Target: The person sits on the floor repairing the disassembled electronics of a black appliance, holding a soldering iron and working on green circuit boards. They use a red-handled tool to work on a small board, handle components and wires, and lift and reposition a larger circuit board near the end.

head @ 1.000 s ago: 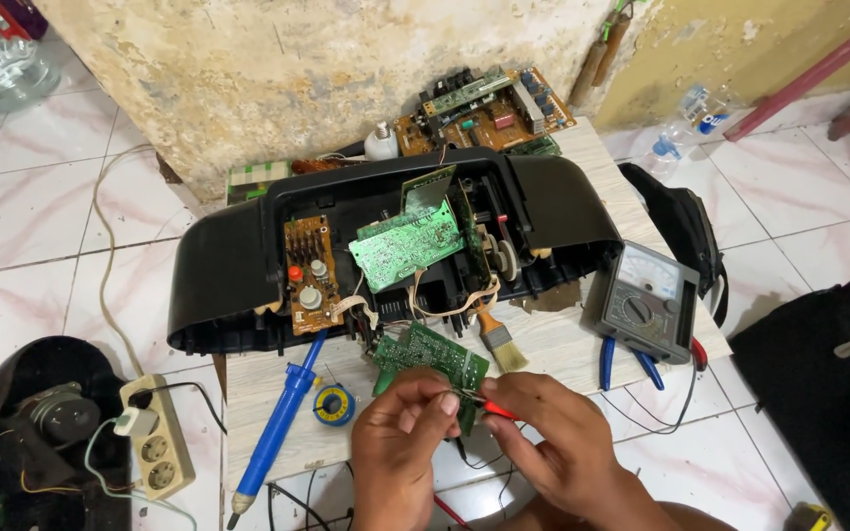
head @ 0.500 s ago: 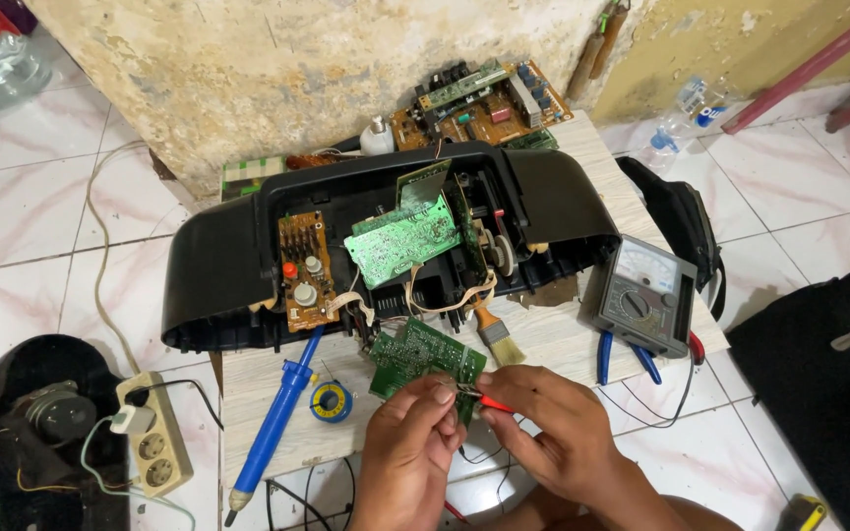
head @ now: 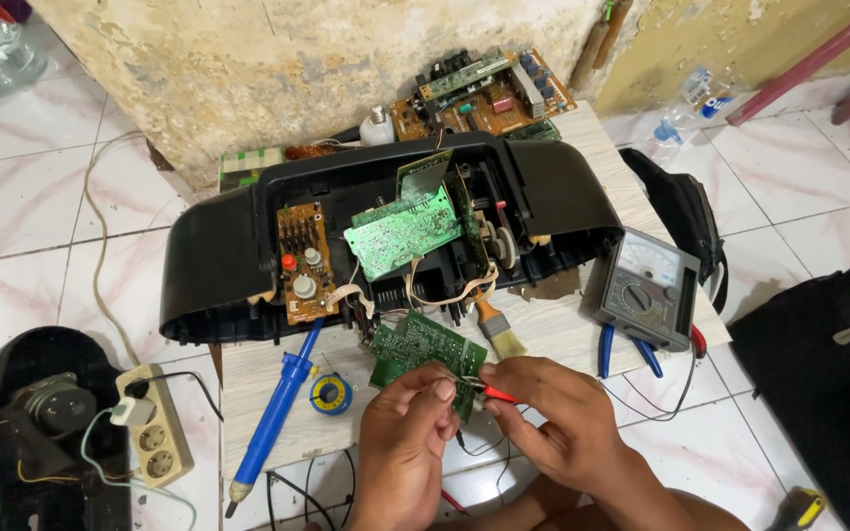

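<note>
A small green circuit board (head: 413, 352) lies tilted at the front of a low wooden table (head: 563, 329), wired to the open black radio casing (head: 228, 261) behind it. My left hand (head: 400, 447) pinches a thin part at the board's near edge. My right hand (head: 553, 418) grips a red-tipped probe (head: 497, 395) and touches its tip to the same spot. Inside the casing sit a larger green board (head: 400, 236) and a brown board with knobs (head: 299, 264).
A blue soldering iron (head: 273, 413) and a solder spool (head: 331, 393) lie left of my hands. A brush (head: 499, 329), blue-handled pliers (head: 622, 352) and an analog multimeter (head: 646, 285) lie right. A power strip (head: 154, 438) sits on the floor; more boards (head: 489, 93) lean against the wall.
My hands have stayed together at the small board's edge with only slight finger shifts. The view has tipped a little, so the table sits slightly lower in frame.
</note>
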